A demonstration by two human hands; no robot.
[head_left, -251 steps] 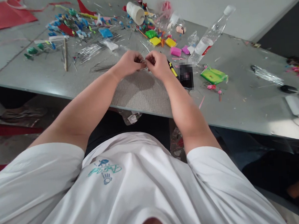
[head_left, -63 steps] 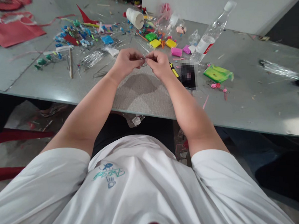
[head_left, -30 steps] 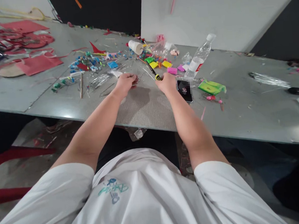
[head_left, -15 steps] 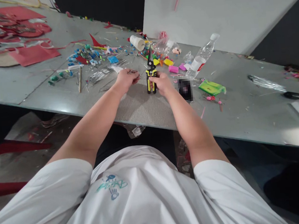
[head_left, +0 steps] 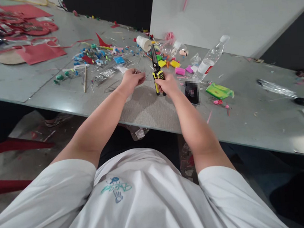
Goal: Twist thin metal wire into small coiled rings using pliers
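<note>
My right hand [head_left: 169, 84] grips black-and-yellow pliers [head_left: 158, 74] by the handles, their long dark jaws pointing away from me. My left hand [head_left: 132, 79] is closed just left of the pliers, its fingers pressed together. Something small and thin shows at those fingertips, too fine to make out. Beside that hand on the table lie loose thin wires [head_left: 107, 72] and a small white piece [head_left: 122, 70]. Beyond the jaws a white cup-like cylinder [head_left: 143, 43] rests on its side.
Blue bits [head_left: 91, 55] and a stick [head_left: 85, 79] lie to the left, with red sheets [head_left: 40, 53] farther out. On the right are a clear bottle [head_left: 210, 58], coloured clay-like blocks [head_left: 180, 71], a blurred dark square [head_left: 191, 92] and a green packet [head_left: 220, 91].
The pliers have turned in my right hand and their handles now look spread apart. My left hand stays closed beside them. The whole view has shifted slightly.
</note>
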